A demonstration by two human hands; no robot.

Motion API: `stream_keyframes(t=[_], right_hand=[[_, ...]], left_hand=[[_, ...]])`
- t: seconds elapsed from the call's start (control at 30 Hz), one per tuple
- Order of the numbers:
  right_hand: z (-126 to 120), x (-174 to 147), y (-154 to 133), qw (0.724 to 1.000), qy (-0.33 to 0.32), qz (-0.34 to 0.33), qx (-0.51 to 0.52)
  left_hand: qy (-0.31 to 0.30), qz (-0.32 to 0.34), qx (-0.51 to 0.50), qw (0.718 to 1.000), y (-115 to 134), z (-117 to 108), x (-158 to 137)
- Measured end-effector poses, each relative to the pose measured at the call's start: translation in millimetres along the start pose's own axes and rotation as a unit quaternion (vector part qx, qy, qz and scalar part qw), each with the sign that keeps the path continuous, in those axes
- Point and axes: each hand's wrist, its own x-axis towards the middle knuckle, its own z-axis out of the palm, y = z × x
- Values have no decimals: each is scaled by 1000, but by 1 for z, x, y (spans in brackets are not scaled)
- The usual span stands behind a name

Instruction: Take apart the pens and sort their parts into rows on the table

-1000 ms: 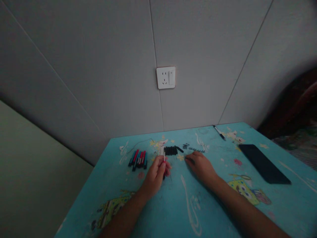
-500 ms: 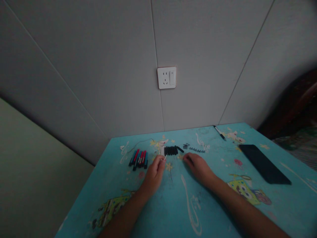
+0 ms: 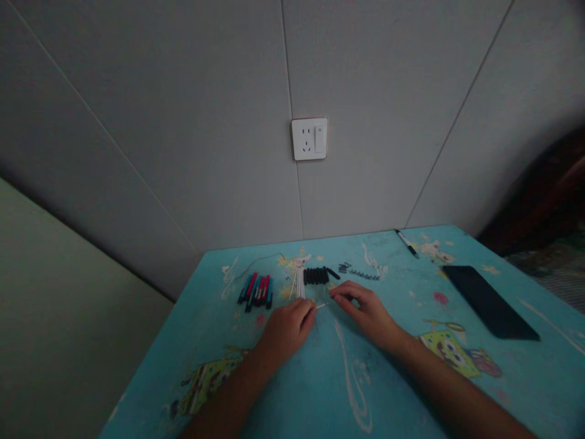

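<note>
My left hand point(image 3: 291, 324) is closed round a thin white stick point(image 3: 321, 305) whose end points right, towards my other hand. Between the fingertips of my right hand point(image 3: 365, 308) is a small dark piece point(image 3: 331, 297), mostly hidden; it is close to the stick's end, and I cannot tell if they touch. Behind my left hand lie more white sticks point(image 3: 300, 283). Beside them is a row of short black tubes point(image 3: 316, 276), with one set at an angle. Several tiny dark pieces point(image 3: 364, 275) lie in a line further right.
Red and blue marker barrels point(image 3: 258, 291) with dark ends lie in a cluster at left. A black-and-white pen point(image 3: 406, 244) rests near the table's back edge. A flat dark rectangular thing point(image 3: 489, 302) lies on the right of the blue patterned table point(image 3: 311, 390). A wall socket point(image 3: 309, 139) is behind.
My left hand has moved right and turned over, bringing the white stick towards my right hand. My right hand has shifted slightly left, and a dark piece now shows at its fingertips.
</note>
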Motion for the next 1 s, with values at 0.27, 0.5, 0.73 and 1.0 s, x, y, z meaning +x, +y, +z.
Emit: stream_keyframes(t=[0.27,0.5,0.73,1.0], right_hand=[[1,-1,1,1000,-18,1,-13],[5,-2,3,999,-41,-7,-6],[8,-2,2,999,-25,-23,-20],[11,-3,5,998,-15,-40,-54]], left_hand=[[-2,5,41,999,-1,-1,-1],[-4,4,59,998,-3,0,-2],[-21,9,73,997,-5,-1,-2],[-12,9,82,997,-11,2,-3]])
